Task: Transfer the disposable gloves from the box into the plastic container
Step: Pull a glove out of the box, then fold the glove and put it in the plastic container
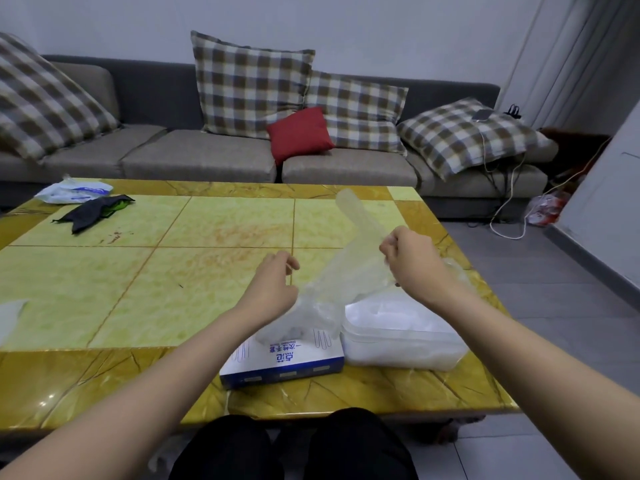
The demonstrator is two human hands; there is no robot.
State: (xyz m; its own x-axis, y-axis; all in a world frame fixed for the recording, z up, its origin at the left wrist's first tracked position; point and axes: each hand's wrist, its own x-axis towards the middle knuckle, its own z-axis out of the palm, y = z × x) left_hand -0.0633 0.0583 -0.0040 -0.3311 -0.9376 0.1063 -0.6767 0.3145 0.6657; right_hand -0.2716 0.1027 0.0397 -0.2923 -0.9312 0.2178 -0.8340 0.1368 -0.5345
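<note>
A clear glove (pixel 346 261) is pinched between the thumb and curled fingers of the right hand (pixel 410 259), which is raised over the near right part of the table (pixel 173 271). The glove is stretched from the top opening of the box (pixel 282 358) up to that hand, and its loose end stands above the fist. The left hand (pixel 273 284) is held just left of the glove with its fingers loosely curled; nothing is seen in it, and whether the film is touched by it cannot be told. The blue and white box lies near the front edge, and the container (pixel 401 341) is set just beside it on the right; whether the two touch cannot be told. The container's far rim is crossed and partly hidden by the right forearm, and its whitish contents cannot be made out. Crumpled clear film (pixel 455 271) is seen behind the right wrist. At the far left corner a white and blue bag (pixel 74 190) and a dark cloth (pixel 93 211) are laid, well apart from the hands. Beyond the table a grey sofa (pixel 194 157) is lined with checked pillows (pixel 249 88) and a red cushion (pixel 299 133), and a phone (pixel 481 115) rests on the rightmost pillow.
</note>
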